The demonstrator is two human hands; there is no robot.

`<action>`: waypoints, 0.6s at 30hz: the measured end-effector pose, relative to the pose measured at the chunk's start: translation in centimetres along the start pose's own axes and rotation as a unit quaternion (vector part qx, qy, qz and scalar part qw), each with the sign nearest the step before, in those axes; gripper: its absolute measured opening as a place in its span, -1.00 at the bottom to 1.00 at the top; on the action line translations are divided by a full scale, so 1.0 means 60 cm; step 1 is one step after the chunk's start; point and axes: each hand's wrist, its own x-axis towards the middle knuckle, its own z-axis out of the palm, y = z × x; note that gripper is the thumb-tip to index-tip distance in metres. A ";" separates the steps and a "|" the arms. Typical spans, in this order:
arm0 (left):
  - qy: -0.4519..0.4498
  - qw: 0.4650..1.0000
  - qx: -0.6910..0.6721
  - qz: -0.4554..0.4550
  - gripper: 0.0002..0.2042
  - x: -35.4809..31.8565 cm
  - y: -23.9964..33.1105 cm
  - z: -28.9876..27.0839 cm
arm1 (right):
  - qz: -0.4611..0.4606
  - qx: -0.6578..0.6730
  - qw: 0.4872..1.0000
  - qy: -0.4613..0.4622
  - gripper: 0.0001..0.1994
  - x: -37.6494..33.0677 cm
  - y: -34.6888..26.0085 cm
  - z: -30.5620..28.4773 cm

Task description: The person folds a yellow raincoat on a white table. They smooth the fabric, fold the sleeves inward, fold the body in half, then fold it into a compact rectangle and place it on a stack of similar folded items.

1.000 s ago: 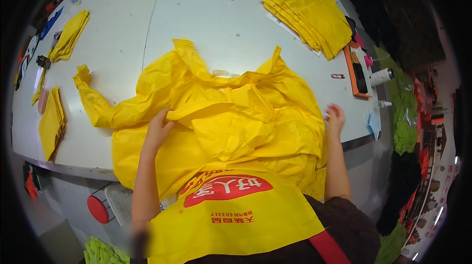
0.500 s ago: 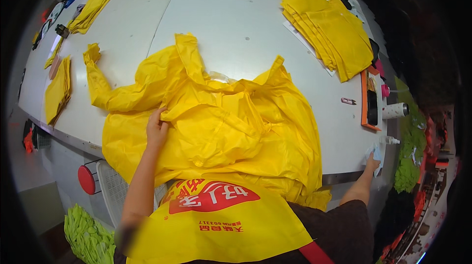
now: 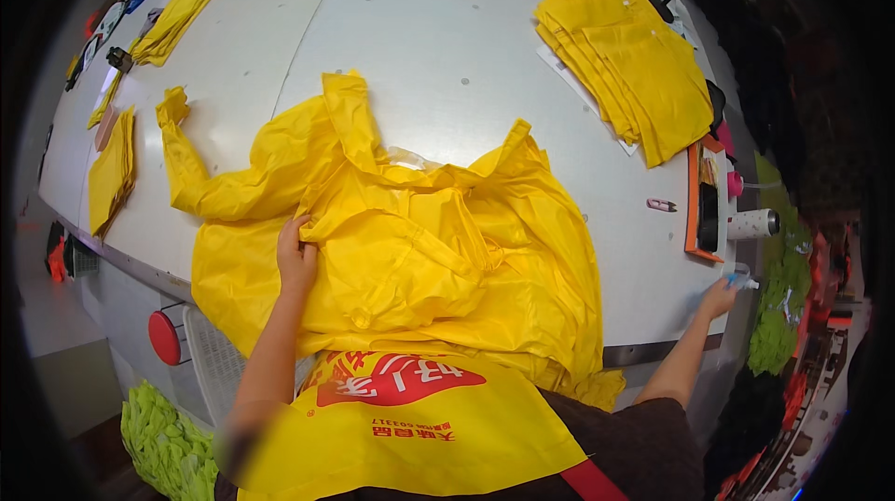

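Note:
A large yellow jacket-like garment (image 3: pixel 401 259) of thin, crinkled fabric lies spread on the table in front of me, one sleeve stretched out to the left. My left hand (image 3: pixel 297 259) pinches a folded edge of it near the left side. Far off to the right, by the table's edge, my right hand (image 3: pixel 716 299) is closed around a small clear bottle (image 3: pixel 742 280) with a white tip. Most of that bottle is hidden by the fingers.
A stack of folded yellow pieces (image 3: pixel 634 68) lies at the far right. Below it stand an orange box (image 3: pixel 692 207) and a white tumbler (image 3: pixel 753 223), with a small pink-and-dark tool (image 3: pixel 661 205) nearby. More yellow folded pieces (image 3: pixel 114 170) lie along the left edge of the table (image 3: pixel 419 30).
My right hand has shifted slightly up and right and closed around the bottle. My left hand keeps its pinch on the garment, which has barely moved.

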 end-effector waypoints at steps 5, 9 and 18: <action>-0.006 1.000 0.019 -0.010 -0.65 -0.002 -0.002 0.004 | -0.126 0.033 0.991 -0.003 -0.72 0.071 -0.183 0.040; -0.007 1.000 -0.002 -0.008 -0.66 -0.003 0.001 0.005 | -0.217 -0.055 0.972 -0.064 -0.76 0.092 -0.282 0.112; -0.015 0.999 -0.014 -0.029 -0.73 -0.003 0.005 0.010 | -0.237 -0.161 0.944 -0.162 -0.76 0.045 -0.338 0.142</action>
